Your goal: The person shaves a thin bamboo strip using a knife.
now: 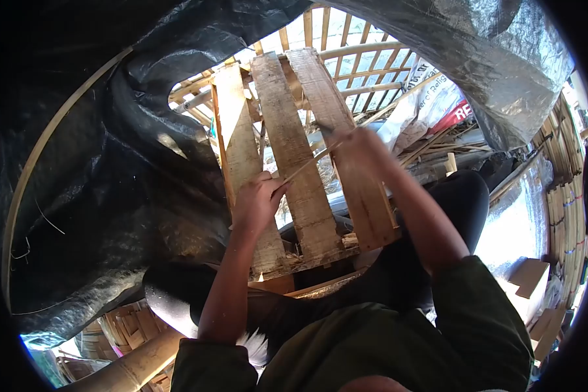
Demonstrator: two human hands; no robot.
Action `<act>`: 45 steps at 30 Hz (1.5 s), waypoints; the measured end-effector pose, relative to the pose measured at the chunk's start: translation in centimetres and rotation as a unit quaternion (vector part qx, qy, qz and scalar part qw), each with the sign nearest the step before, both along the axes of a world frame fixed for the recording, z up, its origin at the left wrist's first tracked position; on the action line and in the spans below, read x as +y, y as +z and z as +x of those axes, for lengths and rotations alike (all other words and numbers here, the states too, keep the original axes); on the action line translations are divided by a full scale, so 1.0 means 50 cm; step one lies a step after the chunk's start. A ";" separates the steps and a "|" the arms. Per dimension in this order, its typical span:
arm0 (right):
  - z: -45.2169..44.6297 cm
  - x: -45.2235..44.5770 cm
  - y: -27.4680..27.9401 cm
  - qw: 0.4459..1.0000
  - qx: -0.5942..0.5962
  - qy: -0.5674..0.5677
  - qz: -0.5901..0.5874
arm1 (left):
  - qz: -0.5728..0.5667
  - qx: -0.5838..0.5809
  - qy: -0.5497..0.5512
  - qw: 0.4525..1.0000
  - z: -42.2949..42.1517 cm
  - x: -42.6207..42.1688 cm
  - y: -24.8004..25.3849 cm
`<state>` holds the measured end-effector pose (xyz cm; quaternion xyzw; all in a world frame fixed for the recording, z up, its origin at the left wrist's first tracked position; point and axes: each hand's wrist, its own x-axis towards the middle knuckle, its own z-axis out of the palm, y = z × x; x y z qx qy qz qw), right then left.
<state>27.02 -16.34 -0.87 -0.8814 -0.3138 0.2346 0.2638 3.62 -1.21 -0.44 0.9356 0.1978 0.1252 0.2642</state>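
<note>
A thin bamboo strip [307,166] runs slantwise over a wooden slatted stand. My left hand [256,197] is closed around the strip's near end, above the left and middle boards. Farther along it, my right hand [359,149] is closed and smeared by motion above the right board. From its left side juts the short dark blade of a knife [325,129], close to the strip; the handle is hidden in the fist. Beneath both hands, the stand's three rough boards [294,157] lie side by side with gaps between them.
Black plastic sheeting [65,176] hangs at the left, with a curved bamboo strip [42,144] against it. A bamboo lattice [366,59] stands behind the boards. A printed sack [431,108] lies at the right, near bundled bamboo strips [565,215] and a cardboard box [529,281].
</note>
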 end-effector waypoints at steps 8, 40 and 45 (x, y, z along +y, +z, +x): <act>-0.076 0.021 -0.027 0.989 -0.149 -0.009 -0.018 | -0.031 0.016 0.002 0.999 0.004 0.003 0.010; 0.066 -0.039 -0.053 0.980 -0.170 -0.070 -0.071 | -0.009 0.032 -0.011 0.999 -0.009 0.027 -0.016; 0.063 -0.053 -0.021 0.954 -0.294 0.029 -0.041 | 0.014 0.000 -0.012 1.000 -0.013 0.026 -0.013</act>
